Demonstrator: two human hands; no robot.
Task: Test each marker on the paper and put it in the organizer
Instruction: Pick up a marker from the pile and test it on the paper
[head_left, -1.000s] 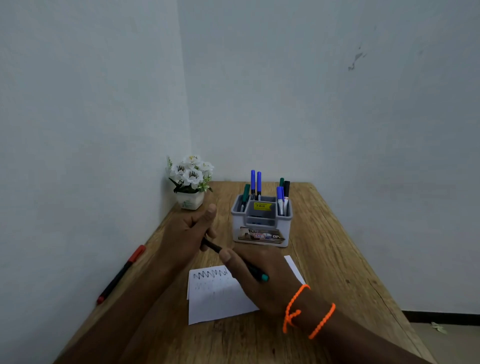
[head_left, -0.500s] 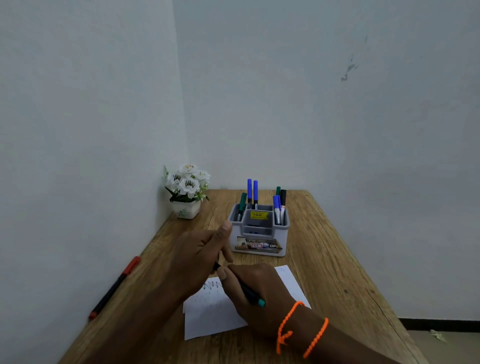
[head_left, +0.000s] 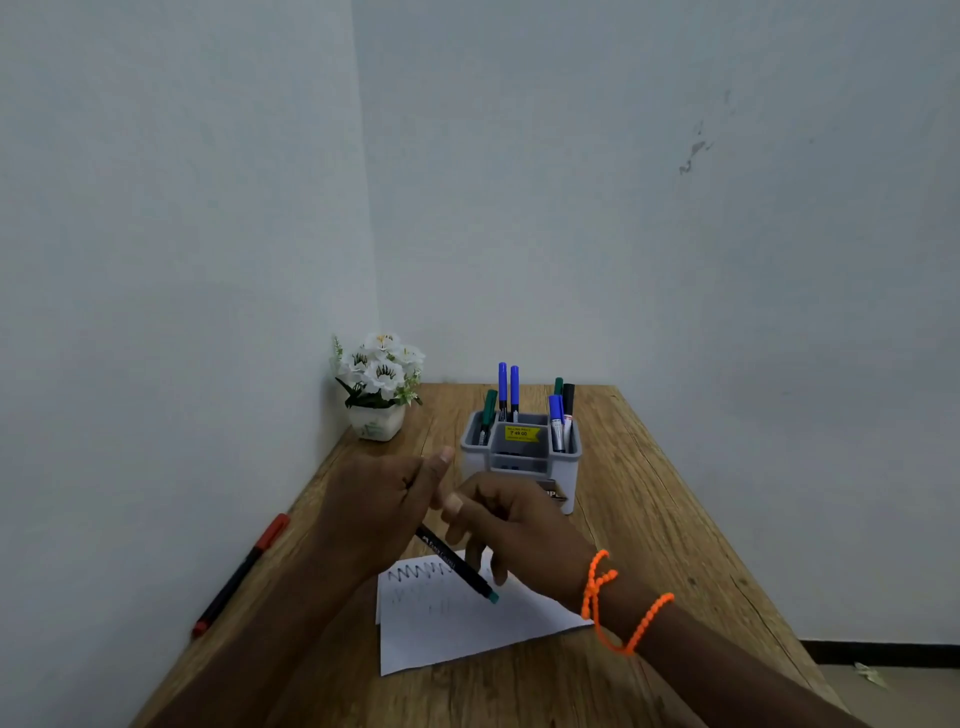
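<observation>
A black marker (head_left: 460, 567) with a teal end slants over the white paper (head_left: 457, 634), which carries zigzag scribbles. My left hand (head_left: 382, 512) grips the marker's upper end, thumb raised. My right hand (head_left: 524, 530), with orange bead bracelets at the wrist, hovers beside it with fingers loosely spread; the marker's barrel shows bare in front of them. The grey organizer (head_left: 569, 460) stands just behind the hands, holding several blue, green and black markers. A red-capped black marker (head_left: 239, 571) lies at the table's left edge by the wall.
A small white pot of white flowers (head_left: 376, 421) sits in the back left corner. The wooden table (head_left: 654, 525) meets walls at its left and back. Its right edge drops to the floor.
My right hand has loosened its grip on the marker and lifted toward the organizer. The left hand keeps the marker's upper end, and the barrel is now uncovered.
</observation>
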